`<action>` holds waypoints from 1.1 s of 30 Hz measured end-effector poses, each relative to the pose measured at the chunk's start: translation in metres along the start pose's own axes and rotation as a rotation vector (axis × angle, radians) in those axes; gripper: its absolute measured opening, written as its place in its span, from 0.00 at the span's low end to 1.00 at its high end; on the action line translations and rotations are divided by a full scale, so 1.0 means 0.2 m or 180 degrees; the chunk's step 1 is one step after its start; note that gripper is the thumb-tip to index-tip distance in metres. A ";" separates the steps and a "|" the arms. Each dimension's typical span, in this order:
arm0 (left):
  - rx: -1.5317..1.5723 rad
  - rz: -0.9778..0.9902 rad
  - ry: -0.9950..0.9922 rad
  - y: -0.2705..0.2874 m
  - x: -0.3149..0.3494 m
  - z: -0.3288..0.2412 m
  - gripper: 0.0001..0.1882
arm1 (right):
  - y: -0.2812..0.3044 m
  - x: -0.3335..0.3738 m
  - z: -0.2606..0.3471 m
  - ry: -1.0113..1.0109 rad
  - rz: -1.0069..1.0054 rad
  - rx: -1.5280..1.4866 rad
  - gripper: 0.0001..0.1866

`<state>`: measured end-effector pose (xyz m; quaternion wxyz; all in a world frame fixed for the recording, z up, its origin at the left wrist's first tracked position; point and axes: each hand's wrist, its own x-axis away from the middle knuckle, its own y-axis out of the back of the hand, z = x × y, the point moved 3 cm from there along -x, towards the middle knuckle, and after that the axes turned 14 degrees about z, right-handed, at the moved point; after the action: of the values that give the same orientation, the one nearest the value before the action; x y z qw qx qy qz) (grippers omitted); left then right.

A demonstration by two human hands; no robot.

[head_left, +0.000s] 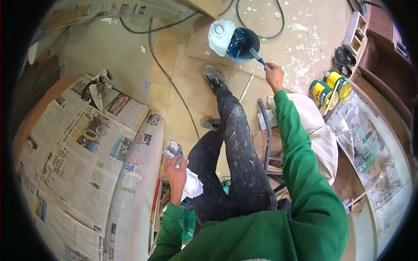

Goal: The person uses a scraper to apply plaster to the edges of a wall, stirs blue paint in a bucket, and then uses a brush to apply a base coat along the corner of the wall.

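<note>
My right hand (274, 76) reaches forward, its fingers wrapped round a blue-grey paintbrush (258, 57). The brush leans over the near right rim of a bucket (257, 41), and its tip is down inside. Glossy dark blue paint (237, 40) lines the bucket. A white plastic piece with a round neck (219, 37) overlaps the bucket's left side. By my left thigh, my left hand (176, 176) is closed on a putty knife (173, 149) with a smeared, wide blade. A white rag (193, 185) hangs under that same hand.
Newspaper (87, 152) covers a surface on my left. Black cables (170, 80) trail over the floor. To the right stand two yellow-green paint cans (324, 93), slippers (344, 58) and a white wooden tray (355, 32). A cream cloth (305, 115) lies beside a grey metal frame (264, 130).
</note>
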<state>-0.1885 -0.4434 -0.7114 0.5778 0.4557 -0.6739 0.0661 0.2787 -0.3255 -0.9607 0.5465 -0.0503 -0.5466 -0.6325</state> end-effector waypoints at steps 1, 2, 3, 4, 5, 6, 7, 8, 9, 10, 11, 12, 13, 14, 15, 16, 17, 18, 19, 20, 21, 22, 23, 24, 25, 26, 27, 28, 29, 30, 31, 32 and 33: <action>0.0040 -0.0038 -0.0056 0.01 0.03 -0.01 0.16 | 0.01 0.02 -0.01 0.0043 -0.0039 0.0069 0.15; 0.0109 -0.0071 -0.0011 0.02 0.06 -0.02 0.16 | 0.02 0.05 -0.02 -0.0025 -0.0038 0.0066 0.14; 0.0180 -0.0109 0.0030 0.03 0.11 -0.03 0.15 | 0.04 0.09 -0.03 -0.0086 -0.0039 0.0062 0.14; 0.0261 -0.0179 0.0076 0.06 0.17 -0.05 0.15 | 0.06 0.15 -0.02 -0.0115 -0.0028 0.0052 0.14; 0.0155 -0.0211 0.0021 0.10 0.22 -0.03 0.14 | 0.08 0.20 -0.03 -0.0099 -0.0027 -0.0047 0.14; 0.0061 -0.0262 -0.0022 0.14 0.29 0.00 0.14 | 0.10 0.25 -0.07 0.0037 0.0082 -0.0430 0.14; 0.0003 -0.0364 -0.0038 0.17 0.37 0.01 0.13 | 0.13 0.31 -0.05 0.0224 0.0238 -0.0796 0.14; 0.0140 -0.0445 0.0001 0.20 0.46 -0.02 0.13 | 0.22 0.45 0.10 0.0173 0.0462 -0.1049 0.13; 0.0277 -0.0553 0.0063 0.26 0.55 -0.08 0.12 | 0.33 0.62 0.28 0.0422 0.0562 -0.1394 0.13; 0.0410 -0.0699 0.0138 0.35 0.68 -0.10 0.12 | 0.42 0.79 0.40 0.0406 0.0793 -0.1772 0.12; 0.0238 -0.0923 -0.0123 0.40 0.80 -0.05 0.12 | 0.51 0.97 0.53 0.0409 0.1000 -0.1838 0.11; 0.0076 -0.1161 -0.0380 0.43 0.90 0.00 0.13 | 0.61 1.18 0.71 0.0577 0.1234 -0.2128 0.12; 0.0047 -0.1237 -0.0055 0.44 1.00 0.05 0.15 | 0.69 1.34 0.86 0.0896 0.1361 -0.1943 0.13; 0.0479 -0.1489 -0.0205 0.45 1.12 0.06 0.17 | 0.75 1.49 0.98 0.1223 0.1600 -0.1997 0.14; 0.0512 -0.1637 -0.0404 0.49 1.23 0.03 0.18 | 0.82 1.68 1.14 0.1713 0.1813 -0.1960 0.14; 0.0830 -0.1748 -0.0554 0.48 1.36 0.06 0.20 | 0.85 1.82 1.25 0.2090 0.1914 -0.1753 0.13; 0.0767 -0.1804 -0.0719 0.49 1.48 0.09 0.26 | 0.90 2.00 1.41 0.2444 0.2194 -0.1594 0.13; 0.0690 -0.1910 -0.0735 0.50 1.62 0.08 0.32 | 0.94 2.18 1.57 0.2821 0.2472 -0.1400 0.13; 0.0494 -0.1749 -0.0482 0.47 1.71 0.14 0.38 | 0.93 2.30 1.68 0.3066 0.2733 -0.1363 0.13; 0.0724 -0.2151 -0.0771 0.56 1.87 0.08 0.45 | 0.92 2.40 1.83 0.3278 0.2916 -0.1327 0.13; 0.1266 -0.1269 0.0192 0.68 2.05 0.01 0.52 | 0.90 2.56 2.03 0.3568 0.3098 -0.1274 0.13; 0.1474 -0.1898 0.0081 0.66 2.12 0.09 0.52 | 0.90 2.78 2.21 0.3841 0.3256 -0.1203 0.13; 0.1631 -0.2496 -0.0090 0.56 2.15 0.19 0.53 | 0.92 2.99 2.35 0.4107 0.3339 -0.1157 0.14; 0.1780 -0.3047 -0.0281 0.51 2.19 0.25 0.54 | 0.91 3.16 2.47 0.4415 0.3387 -0.1071 0.13; 0.2211 -0.3149 -0.0269 0.51 2.27 0.26 0.54 | 0.90 3.31 2.60 0.4679 0.3437 -0.0981 0.12; 0.2621 -0.3219 -0.0261 0.54 2.38 0.26 0.55 | 0.87 3.47 2.74 0.4922 0.3478 -0.0913 0.12; 0.3030 -0.3320 -0.0204 0.57 2.42 0.22 0.55 | 0.88 3.62 2.90 0.5063 0.3757 -0.1041 0.11; 0.3355 -0.3641 -0.0409 0.57 2.46 0.23 0.51 | 0.90 3.82 3.01 0.5183 0.4021 -0.1182 0.11; 0.3673 -0.3959 -0.0630 0.55 2.48 0.24 0.47 | 0.92 3.99 3.12 0.5382 0.4161 -0.1174 0.10; 0.4001 -0.4274 -0.0873 0.55 2.49 0.26 0.43 | 0.93 4.14 3.22 0.5586 0.4306 -0.1145 0.09; 0.4149 -0.4412 -0.0959 0.57 2.51 0.27 0.38 | 0.94 4.28 3.34 0.6091 0.4178 -0.1165 0.10; 0.4300 -0.4514 -0.1069 0.59 2.53 0.27 0.33 | 0.97 4.41 3.44 0.6583 0.3988 -0.1185 0.10; 0.4438 -0.4626 -0.1178 0.61 2.54 0.25 0.28 | 1.03 4.54 3.52 0.6684 0.4195 -0.1390 0.11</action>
<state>-0.2670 -0.6773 -0.2476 -0.0284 0.9917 -0.1250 0.0057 -0.3046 -0.3368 0.0507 0.9086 0.1241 0.3954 -0.0521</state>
